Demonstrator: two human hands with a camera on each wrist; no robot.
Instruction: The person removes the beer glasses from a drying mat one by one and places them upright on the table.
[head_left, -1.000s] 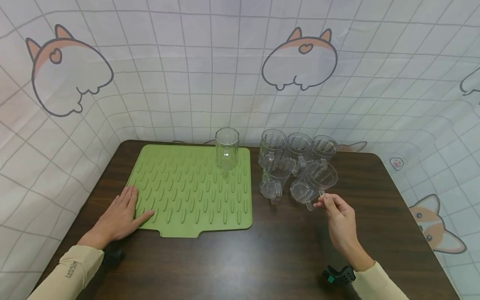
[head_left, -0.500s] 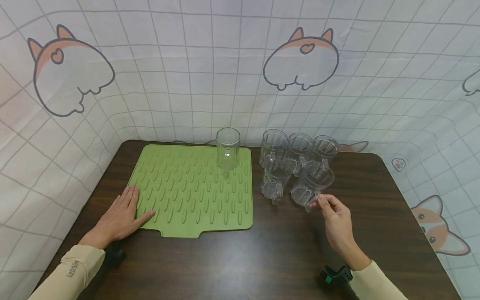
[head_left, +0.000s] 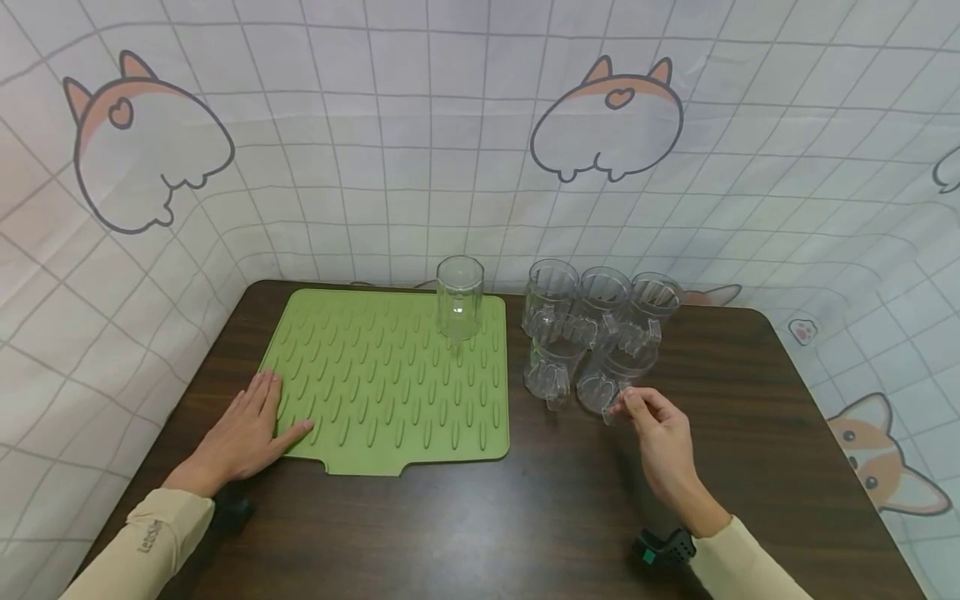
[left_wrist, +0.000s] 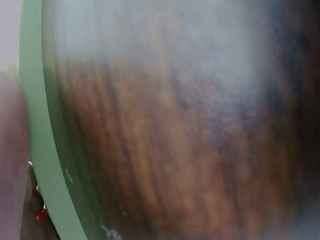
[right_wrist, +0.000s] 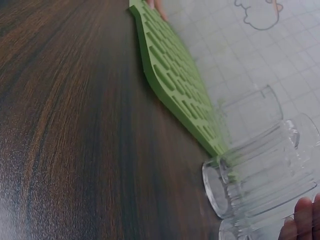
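My right hand (head_left: 663, 450) pinches the handle of a clear glass mug (head_left: 600, 392) at the front right of a cluster of mugs. Its fingertips (right_wrist: 302, 222) show beside clear glass at the right wrist view's lower right corner. Close to its left stands another glass mug (head_left: 547, 379), its handle facing the front edge. My left hand (head_left: 238, 433) lies flat with spread thumb across the left edge of a green ridged mat (head_left: 375, 392). Toward the mat's back right corner, one glass mug (head_left: 460, 300) stands upright.
Behind the held mug is a back row of glass mugs: left (head_left: 551, 292), middle (head_left: 603, 296) and right (head_left: 654, 296). They stand near the back edge of the dark wooden table (head_left: 480, 533). A white grid-patterned curtain (head_left: 420, 167) hangs behind and along both sides.
My right hand has moved slightly left with the mug, which has gone from leaning right to more upright beside its neighbour. My left hand keeps its place on the mat.
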